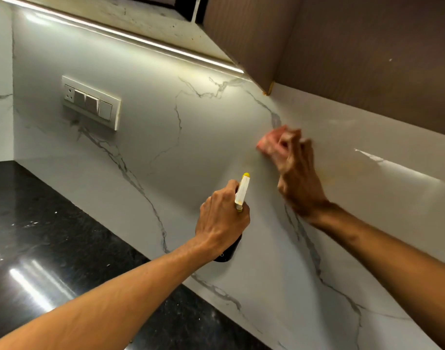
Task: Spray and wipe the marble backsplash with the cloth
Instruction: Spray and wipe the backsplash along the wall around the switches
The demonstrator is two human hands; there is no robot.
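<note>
Left hand (222, 218): fingers wrapped round spray bottle (242, 192), nozzle toward backsplash (191, 147).
Right hand (297, 173): blurred, fingers clutching cloth (269, 142) against backsplash.
Around: switch plate (91, 102) at left, cabinet (367, 59) above, counter (39, 236) below.

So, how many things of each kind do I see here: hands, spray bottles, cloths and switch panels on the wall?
2 hands: left hand, right hand
1 spray bottle
1 cloth
1 switch panel
Total: 5
</note>
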